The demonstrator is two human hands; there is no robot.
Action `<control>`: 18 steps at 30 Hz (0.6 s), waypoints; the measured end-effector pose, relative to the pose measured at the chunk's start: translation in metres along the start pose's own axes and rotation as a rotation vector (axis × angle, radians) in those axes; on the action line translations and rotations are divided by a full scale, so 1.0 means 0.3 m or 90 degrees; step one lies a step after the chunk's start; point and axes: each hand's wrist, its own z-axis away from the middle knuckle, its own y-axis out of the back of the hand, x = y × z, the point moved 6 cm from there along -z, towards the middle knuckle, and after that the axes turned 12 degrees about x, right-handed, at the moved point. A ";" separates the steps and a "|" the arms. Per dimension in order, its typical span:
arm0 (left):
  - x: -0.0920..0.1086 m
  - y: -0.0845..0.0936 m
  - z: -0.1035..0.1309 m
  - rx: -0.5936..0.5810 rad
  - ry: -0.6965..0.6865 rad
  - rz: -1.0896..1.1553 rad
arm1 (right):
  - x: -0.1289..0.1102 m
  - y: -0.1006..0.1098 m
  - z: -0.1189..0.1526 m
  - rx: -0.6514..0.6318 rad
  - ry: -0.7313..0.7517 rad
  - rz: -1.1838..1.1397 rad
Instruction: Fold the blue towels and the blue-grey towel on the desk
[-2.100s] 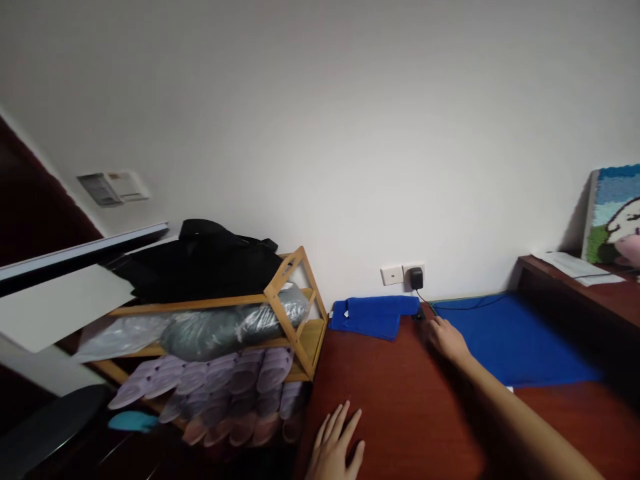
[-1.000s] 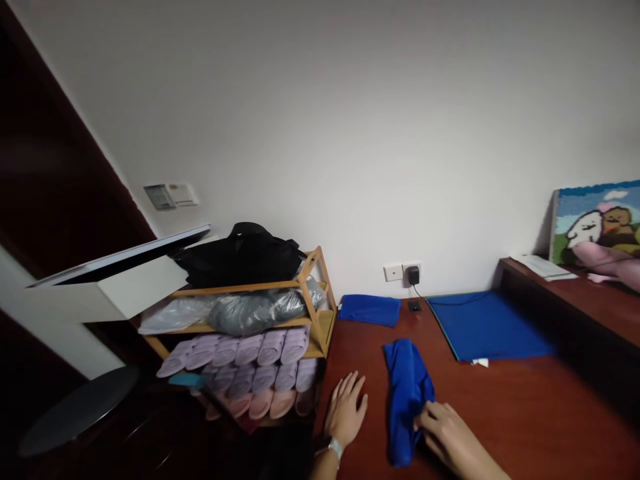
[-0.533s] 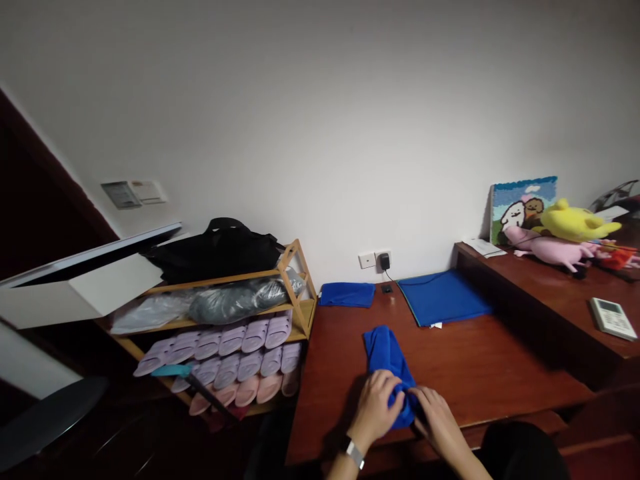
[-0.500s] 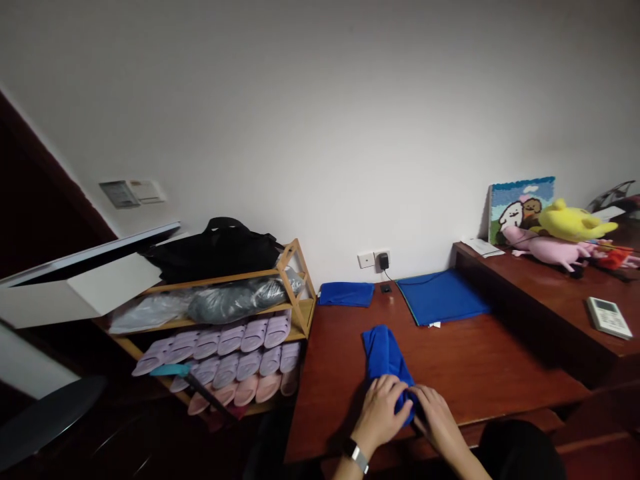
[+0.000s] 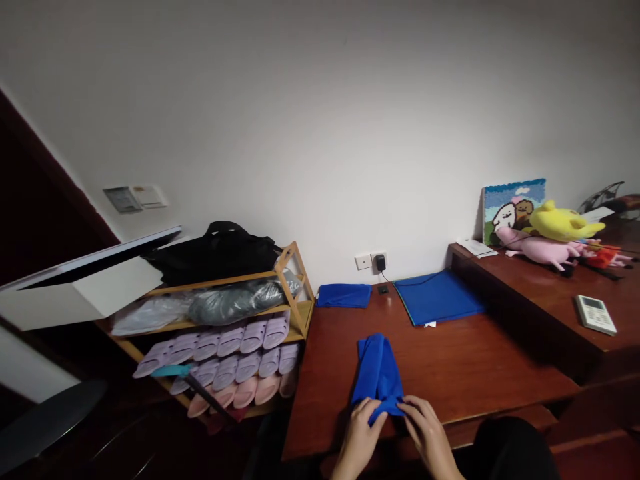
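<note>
An elongated, crumpled bright-blue cloth (image 5: 379, 367) is seen, in the head view, lying lengthwise on the glossy reddish-brown wooden table (image 5: 450, 373), its near end gathered close to the table's front edge. That end is pinched between the thumb and bent fingers of the bare left hand (image 5: 361, 430), while its other corner is gripped by the curled fingertips of the bare right hand (image 5: 425, 427). The far end is left unheld. By the wall, a folded blue fabric piece (image 5: 344, 295) and a flat, rectangular blue cloth with a green edge (image 5: 440, 300) are laid apart from it. The step in hand is judged to be the turning or straightening of the near end; for the next move, both corners would need to be kept pinched and the folds evened out, with care taken that the loose layers are not bunched.
</note>
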 end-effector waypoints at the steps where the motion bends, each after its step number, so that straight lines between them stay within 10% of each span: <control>1: -0.008 0.024 0.002 0.026 0.040 0.056 | -0.028 -0.005 -0.008 0.009 -0.004 -0.014; 9: -0.124 0.180 0.029 0.252 0.298 0.434 | -0.176 -0.080 -0.049 -0.022 -0.040 -0.131; 18: -0.373 0.467 0.045 0.534 0.501 0.588 | 0.191 0.171 -0.170 0.125 -0.295 -0.101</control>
